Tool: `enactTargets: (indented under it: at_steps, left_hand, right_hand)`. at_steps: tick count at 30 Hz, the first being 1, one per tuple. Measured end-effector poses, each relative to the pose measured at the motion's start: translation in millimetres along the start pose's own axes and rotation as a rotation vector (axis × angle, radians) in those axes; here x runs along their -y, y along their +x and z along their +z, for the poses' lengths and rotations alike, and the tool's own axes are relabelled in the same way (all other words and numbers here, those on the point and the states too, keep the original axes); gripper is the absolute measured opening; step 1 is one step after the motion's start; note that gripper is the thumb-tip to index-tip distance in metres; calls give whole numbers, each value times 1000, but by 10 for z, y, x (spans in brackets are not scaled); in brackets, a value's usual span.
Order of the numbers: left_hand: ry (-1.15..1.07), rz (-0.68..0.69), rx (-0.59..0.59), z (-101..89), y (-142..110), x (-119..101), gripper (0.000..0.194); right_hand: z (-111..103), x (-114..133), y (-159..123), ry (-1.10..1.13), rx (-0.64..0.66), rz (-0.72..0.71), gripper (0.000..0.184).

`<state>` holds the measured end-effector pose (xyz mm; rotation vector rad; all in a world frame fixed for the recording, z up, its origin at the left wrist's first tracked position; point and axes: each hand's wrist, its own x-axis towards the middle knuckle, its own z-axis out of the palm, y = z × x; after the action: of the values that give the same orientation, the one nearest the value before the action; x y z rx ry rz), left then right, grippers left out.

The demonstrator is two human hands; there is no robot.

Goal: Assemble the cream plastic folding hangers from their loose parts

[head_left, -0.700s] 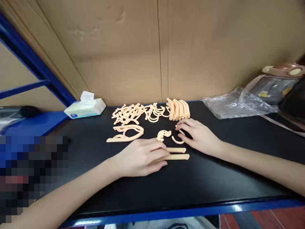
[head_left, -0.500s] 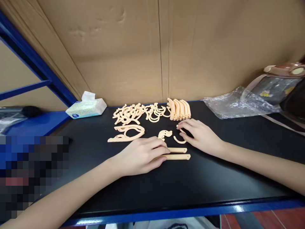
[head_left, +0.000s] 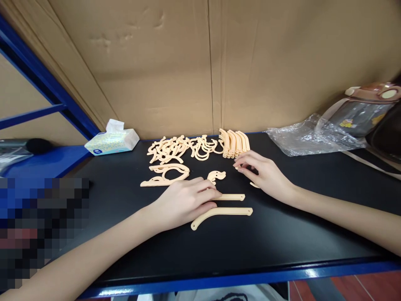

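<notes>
My left hand point(head_left: 191, 202) is closed over a beige hanger arm point(head_left: 232, 197), whose left end is hidden under the fingers. Just below the thumb lies a second, bent hanger arm point(head_left: 222, 212) with a hole at each end. My right hand point(head_left: 266, 173) pinches a curved beige hanger hook point(head_left: 254, 184) between thumb and fingers; most of it is hidden by the hand. Between the hands, beyond the arms, rests a small curved piece with holes point(head_left: 216, 175). To the left of it lies a folded, joined hanger point(head_left: 166, 175).
At the back are a pile of curved beige pieces point(head_left: 169, 148) and a row of stacked arms point(head_left: 234, 144). A tissue box point(head_left: 112, 141) stands back left. Clear plastic wrap point(head_left: 313, 136) and a strapped bottle point(head_left: 363, 113) are at the right. Cardboard point(head_left: 156, 75) walls the rear.
The nearer hanger arm has come out from under my left hand and lies lower, its bent end showing. My right hand has lifted and turned the hook, moving slightly right.
</notes>
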<state>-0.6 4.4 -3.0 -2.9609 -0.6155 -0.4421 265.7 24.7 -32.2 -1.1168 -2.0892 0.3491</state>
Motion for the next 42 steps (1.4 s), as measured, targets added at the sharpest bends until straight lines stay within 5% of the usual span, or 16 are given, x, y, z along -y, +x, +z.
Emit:
enactTargets:
  at_steps: [3,6,18,28,39,42]
  left_hand:
    - [36,-22,4,19,-18,13,20]
    - [49,-35,17,22,-27,21,20]
    - [108,32,-47,25,3,1,30]
    - [139,-8,-113,-124,-40,-194,37]
    - [186,-46,-140,-52,-45,-26,37]
    - [150,-66,-145,-27,-42,-10,37]
  right_hand:
    - [15,-16,35,191,-119,98,11]
    - [34,-74,85,475,-78,240,16]
    - [-1,-66,114,650,-84,474,38]
    - [-3,-50,108,617,-44,310,19]
    - [-60,4,76,599,56,254,24]
    - [-59,28,77,557,56,202,14]
